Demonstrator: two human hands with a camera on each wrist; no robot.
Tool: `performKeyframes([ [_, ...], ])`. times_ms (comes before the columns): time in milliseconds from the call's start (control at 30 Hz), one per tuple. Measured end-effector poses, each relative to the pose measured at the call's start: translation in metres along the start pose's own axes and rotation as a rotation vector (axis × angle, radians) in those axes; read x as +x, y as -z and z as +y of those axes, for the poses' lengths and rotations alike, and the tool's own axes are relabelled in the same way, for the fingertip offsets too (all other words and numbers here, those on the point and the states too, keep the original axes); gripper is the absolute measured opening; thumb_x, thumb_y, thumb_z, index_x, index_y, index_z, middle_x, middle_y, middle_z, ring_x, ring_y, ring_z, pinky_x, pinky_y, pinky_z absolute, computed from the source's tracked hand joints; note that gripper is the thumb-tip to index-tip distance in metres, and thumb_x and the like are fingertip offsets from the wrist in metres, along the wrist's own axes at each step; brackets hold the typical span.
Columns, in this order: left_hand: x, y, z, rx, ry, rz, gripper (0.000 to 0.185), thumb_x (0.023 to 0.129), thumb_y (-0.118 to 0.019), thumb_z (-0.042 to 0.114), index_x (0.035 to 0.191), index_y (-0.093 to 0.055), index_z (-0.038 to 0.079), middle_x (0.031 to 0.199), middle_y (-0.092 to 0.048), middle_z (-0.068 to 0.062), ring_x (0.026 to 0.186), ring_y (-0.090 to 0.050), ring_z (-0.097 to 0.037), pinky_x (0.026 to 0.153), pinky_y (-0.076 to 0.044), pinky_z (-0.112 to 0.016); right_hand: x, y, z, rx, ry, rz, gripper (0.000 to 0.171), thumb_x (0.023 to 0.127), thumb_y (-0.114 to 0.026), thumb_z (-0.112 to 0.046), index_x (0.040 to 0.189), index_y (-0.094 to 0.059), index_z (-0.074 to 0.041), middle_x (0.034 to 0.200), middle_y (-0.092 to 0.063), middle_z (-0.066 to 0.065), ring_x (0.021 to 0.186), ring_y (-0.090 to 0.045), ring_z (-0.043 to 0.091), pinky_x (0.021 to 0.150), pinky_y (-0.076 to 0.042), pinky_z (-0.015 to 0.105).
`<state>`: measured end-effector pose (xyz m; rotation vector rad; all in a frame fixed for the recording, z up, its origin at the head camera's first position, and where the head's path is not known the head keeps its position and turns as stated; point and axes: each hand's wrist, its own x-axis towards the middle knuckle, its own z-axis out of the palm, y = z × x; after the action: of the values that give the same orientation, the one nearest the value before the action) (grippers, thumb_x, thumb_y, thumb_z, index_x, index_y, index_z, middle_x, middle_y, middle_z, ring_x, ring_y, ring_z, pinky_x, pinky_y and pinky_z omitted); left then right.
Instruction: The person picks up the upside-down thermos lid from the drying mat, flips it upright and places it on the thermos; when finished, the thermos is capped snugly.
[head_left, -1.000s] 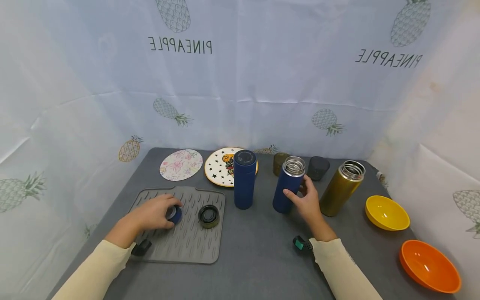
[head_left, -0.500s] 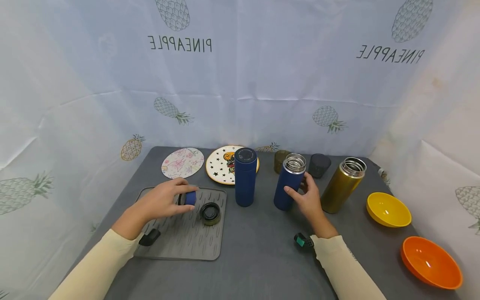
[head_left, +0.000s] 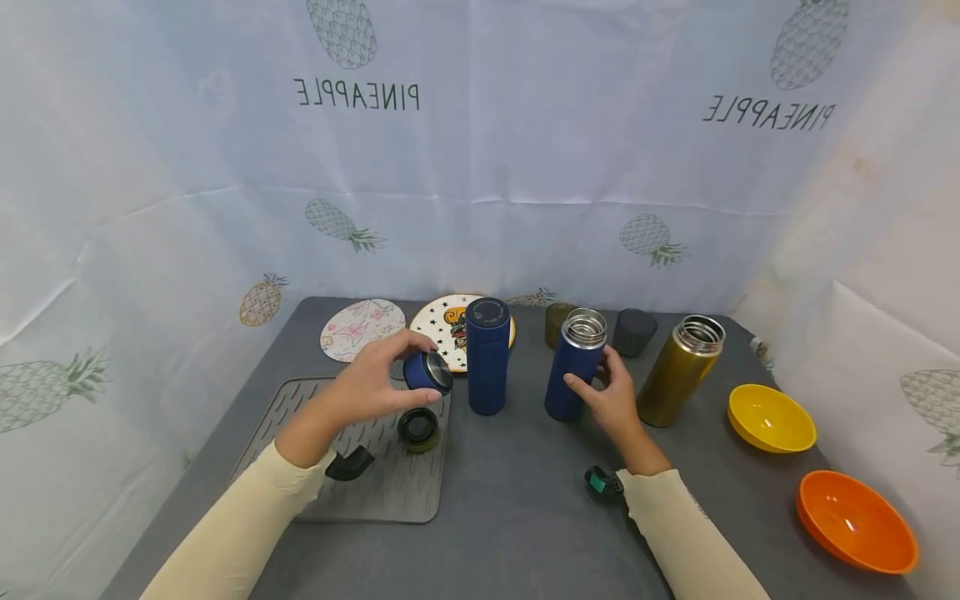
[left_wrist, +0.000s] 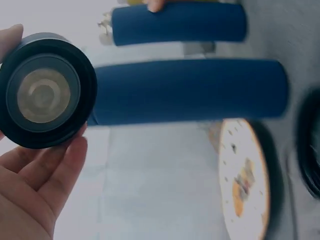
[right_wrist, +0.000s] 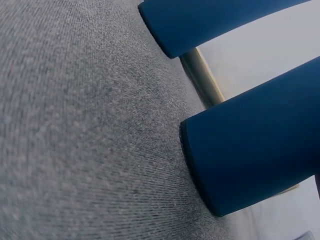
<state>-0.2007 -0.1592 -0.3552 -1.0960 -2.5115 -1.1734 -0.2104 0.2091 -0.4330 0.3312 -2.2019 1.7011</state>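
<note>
My left hand [head_left: 369,385] grips a blue bottle lid [head_left: 427,372] between thumb and fingers, above the right part of the grey drying mat [head_left: 352,500]. In the left wrist view the lid's round underside [left_wrist: 44,96] faces the camera, dark-rimmed with a pale centre. With my right hand [head_left: 617,398] I hold an uncapped blue thermos bottle [head_left: 570,375] upright on the table, its steel mouth showing. Only its lower body [right_wrist: 255,150] appears in the right wrist view. A second blue thermos [head_left: 487,358], capped, stands between the hands.
A dark green lid [head_left: 417,429] lies on the mat. Right of the held bottle stands an open gold bottle [head_left: 678,375], then yellow [head_left: 771,421] and orange [head_left: 855,525] bowls. Two dark cups [head_left: 634,333] [head_left: 558,323] and two plates [head_left: 362,327] [head_left: 435,329] are at the back.
My left hand has picked the blue lid up off the mat and carried it right, tilting it on the way. The right hand and its bottle have stayed in place.
</note>
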Motion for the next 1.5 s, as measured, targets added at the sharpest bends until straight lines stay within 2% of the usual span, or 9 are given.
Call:
performKeyframes([
  [267,0.030,-0.020,0.020,-0.176,-0.115,0.044,0.049,0.072,-0.087,0.009,0.106,-0.052,0.008,0.120,-0.059,-0.008,0.104,-0.059,-0.019,0.091,-0.049,-0.036,-0.001,-0.001,0.002,0.002,-0.004,-0.005,0.063,0.085,-0.075,-0.004,0.138,-0.043,0.005,0.126,-0.052,0.025,0.111,-0.052,0.037,0.098,-0.038,0.055],
  [400,0.039,-0.033,0.047,-0.275,-0.139,0.075,0.046,0.071,-0.083,-0.004,0.104,-0.050,-0.003,0.118,-0.055,-0.021,0.105,-0.059,-0.025,0.094,-0.048,-0.041,-0.002,0.000,0.006,-0.035,0.006,-0.006,0.064,0.085,-0.075,-0.007,0.139,-0.042,0.005,0.127,-0.052,0.024,0.113,-0.053,0.036,0.098,-0.039,0.055],
  [500,0.048,-0.042,0.067,-0.309,-0.162,0.093,0.047,0.072,-0.082,-0.006,0.107,-0.052,-0.006,0.118,-0.054,-0.021,0.105,-0.057,-0.025,0.093,-0.049,-0.043,-0.003,0.001,0.009,-0.063,0.010,-0.003,0.064,0.086,-0.075,-0.008,0.139,-0.042,0.004,0.127,-0.052,0.023,0.114,-0.053,0.035,0.099,-0.039,0.053],
  [633,0.063,-0.057,0.078,-0.334,-0.199,0.097,0.049,0.073,-0.083,-0.002,0.114,-0.057,-0.004,0.120,-0.052,-0.018,0.106,-0.054,-0.022,0.092,-0.049,-0.039,-0.003,0.000,0.010,-0.078,0.033,0.014,0.063,0.085,-0.076,-0.008,0.138,-0.044,0.004,0.125,-0.055,0.021,0.112,-0.055,0.033,0.099,-0.040,0.052],
  [867,0.099,-0.092,0.061,-0.363,-0.246,0.106,0.046,0.075,-0.083,0.003,0.117,-0.063,0.001,0.124,-0.051,-0.012,0.107,-0.053,-0.020,0.091,-0.050,-0.037,-0.003,-0.002,0.008,-0.081,0.090,0.034,0.061,0.084,-0.075,-0.003,0.136,-0.045,0.005,0.123,-0.056,0.020,0.106,-0.056,0.015,0.096,-0.043,0.050],
  [1033,0.122,-0.109,0.056,-0.360,-0.239,0.162,0.046,0.077,-0.084,0.012,0.118,-0.063,0.008,0.125,-0.051,-0.004,0.111,-0.052,-0.014,0.095,-0.047,-0.034,-0.003,-0.002,0.007,-0.074,0.106,0.035,0.060,0.085,-0.074,-0.002,0.137,-0.045,0.005,0.126,-0.055,0.018,0.106,-0.054,0.003,0.096,-0.044,0.035],
  [1133,0.133,-0.116,0.057,-0.387,-0.219,0.216,0.047,0.079,-0.083,0.014,0.121,-0.062,0.008,0.128,-0.050,-0.007,0.112,-0.052,-0.014,0.097,-0.046,-0.032,-0.003,-0.002,0.007,-0.071,0.100,0.032,0.060,0.085,-0.074,-0.003,0.137,-0.045,0.004,0.126,-0.056,0.018,0.107,-0.055,0.007,0.097,-0.044,0.032],
  [1300,0.148,-0.124,0.059,-0.490,-0.146,0.258,0.046,0.081,-0.080,0.007,0.122,-0.059,0.003,0.130,-0.048,-0.013,0.111,-0.053,-0.014,0.097,-0.045,-0.032,-0.002,-0.002,0.007,-0.070,0.076,0.023,0.061,0.086,-0.074,-0.004,0.138,-0.044,0.004,0.125,-0.056,0.018,0.110,-0.056,0.022,0.099,-0.043,0.046],
  [1500,0.150,-0.121,0.076,-0.531,-0.125,0.271,0.043,0.079,-0.077,-0.004,0.117,-0.058,-0.008,0.125,-0.048,-0.020,0.106,-0.055,-0.019,0.095,-0.046,-0.040,0.000,-0.003,0.006,-0.051,0.066,0.024,0.061,0.086,-0.074,-0.005,0.138,-0.043,0.004,0.126,-0.055,0.020,0.111,-0.056,0.028,0.099,-0.041,0.051],
])
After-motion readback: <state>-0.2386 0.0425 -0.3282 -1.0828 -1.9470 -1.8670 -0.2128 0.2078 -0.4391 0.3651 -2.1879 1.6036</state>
